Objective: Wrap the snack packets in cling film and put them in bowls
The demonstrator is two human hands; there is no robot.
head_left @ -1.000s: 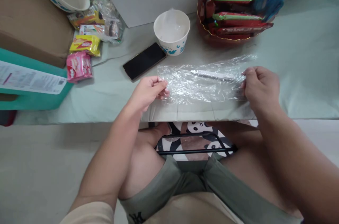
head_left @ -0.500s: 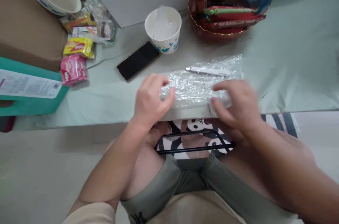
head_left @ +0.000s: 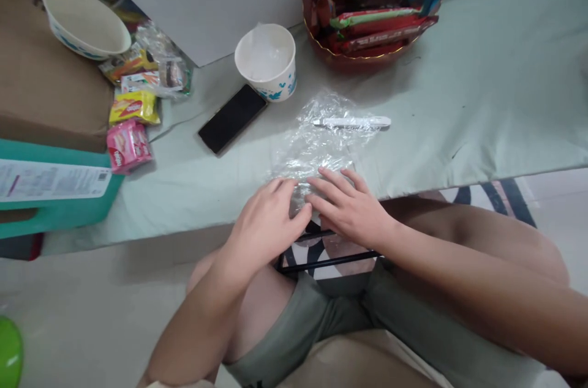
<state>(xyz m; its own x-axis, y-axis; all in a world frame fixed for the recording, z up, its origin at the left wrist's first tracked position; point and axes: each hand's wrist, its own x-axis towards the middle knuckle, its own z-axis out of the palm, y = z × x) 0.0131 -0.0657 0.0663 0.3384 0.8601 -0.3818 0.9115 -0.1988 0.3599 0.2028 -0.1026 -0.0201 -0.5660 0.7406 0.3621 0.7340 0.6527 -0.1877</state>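
A crumpled sheet of clear plastic film (head_left: 309, 152) lies at the front of the table. My left hand (head_left: 269, 216) rests at its near left edge, thumb apart from the bent fingers, with film showing in the gap. Beside it, my right hand (head_left: 351, 204) lies palm down on the near part of the film, fingers spread. Both hands are at the table's front edge, close together. On the far part of the film sits a slim white pen-like knife (head_left: 356, 123), its thin end pointing left.
Behind the film stand a black phone (head_left: 233, 119) and a white paper cup (head_left: 280, 79) with blue leaves. A red bowl (head_left: 367, 63) of wrapped snacks is at the back. Small snack packs (head_left: 133, 108), a cardboard box (head_left: 50, 94) and a teal box (head_left: 92, 207) are left.
My right hand has moved left toward my left hand and flattened out, its fingers spreading. The film is bunched further left and nearer the edge. The view has shifted slightly.
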